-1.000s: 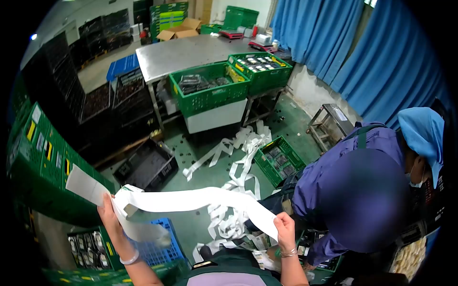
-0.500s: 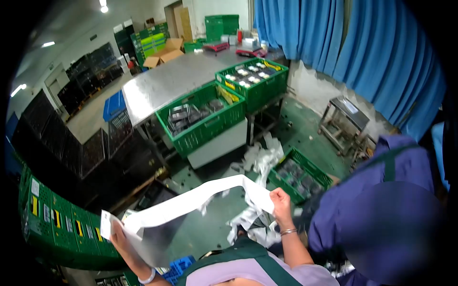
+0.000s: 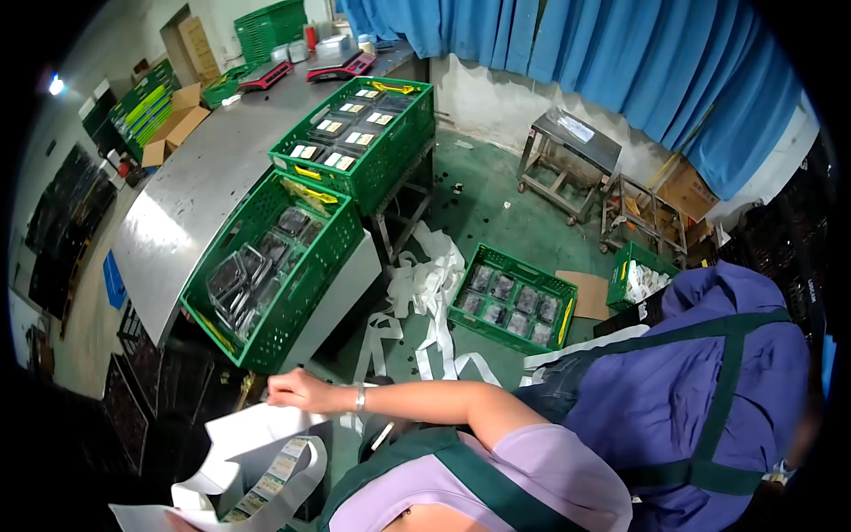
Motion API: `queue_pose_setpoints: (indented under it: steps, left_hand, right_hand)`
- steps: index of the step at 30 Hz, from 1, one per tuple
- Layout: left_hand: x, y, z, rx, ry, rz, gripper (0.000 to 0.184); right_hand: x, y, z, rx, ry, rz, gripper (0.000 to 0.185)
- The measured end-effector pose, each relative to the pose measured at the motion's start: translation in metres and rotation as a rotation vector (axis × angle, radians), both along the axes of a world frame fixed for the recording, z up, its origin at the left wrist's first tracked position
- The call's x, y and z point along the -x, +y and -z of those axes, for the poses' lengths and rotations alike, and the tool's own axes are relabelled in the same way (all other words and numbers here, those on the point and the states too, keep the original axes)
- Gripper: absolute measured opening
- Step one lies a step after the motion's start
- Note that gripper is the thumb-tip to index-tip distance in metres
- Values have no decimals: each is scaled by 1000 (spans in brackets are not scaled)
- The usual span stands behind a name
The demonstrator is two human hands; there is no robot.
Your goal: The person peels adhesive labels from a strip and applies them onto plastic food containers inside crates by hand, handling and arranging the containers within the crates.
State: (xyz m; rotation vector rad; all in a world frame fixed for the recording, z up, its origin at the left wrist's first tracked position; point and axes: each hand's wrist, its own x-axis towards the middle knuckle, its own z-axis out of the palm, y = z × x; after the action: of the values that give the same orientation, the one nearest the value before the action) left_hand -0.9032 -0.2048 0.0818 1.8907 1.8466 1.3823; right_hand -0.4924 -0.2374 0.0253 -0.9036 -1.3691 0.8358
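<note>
Swung leftward across the body, the right hand (image 3: 297,390) closes its fingers on a long, flat, white paper strip (image 3: 253,427), looping at lower left; the left hand is hidden, grip unknown. Sharp pulling could twist loose loops.

A pleated blue fabric curtain (image 3: 567,49) hangs far right, behind a low, dark-topped metal stand (image 3: 592,147); far left, a flat red scale (image 3: 359,65) rests on a silver metal table (image 3: 199,173).
</note>
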Motion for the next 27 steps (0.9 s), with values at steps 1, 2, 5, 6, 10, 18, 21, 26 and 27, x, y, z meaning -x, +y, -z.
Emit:
queue_pose_setpoints:
  steps: [1,2,5,6,10,18,21,26,27]
  left_hand:
    - [-3,28,10,75,-104,68,37]
    - [-5,55,22,157,-203,136,36]
    - [-140,90,21,-233,72,217,33]
    - [-177,102,20,-12,12,294,32]
    - [-325,128,12,100,231,514,21]
    - [-486,164,23,-154,182,843,47]
    - [-508,172,33,58,138,988,61]
    - [-561,211,56,880,-630,1119,28]
    - [-580,215,51,947,-762,1109,25]
  right_hand:
    - [-10,8,13,17,-29,37,24]
    - [-18,15,28,32,-21,73,23]
    - [-37,49,61,161,-47,145,24]
    - [-49,57,60,204,-124,96,22]
    - [-90,84,26,111,-286,224,32]
    - [-197,133,-34,50,-52,587,33]
    - [-249,150,-33,367,230,234,16]
    - [-342,202,-33,482,158,-204,27]
    - [-363,217,-39,490,160,-242,29]
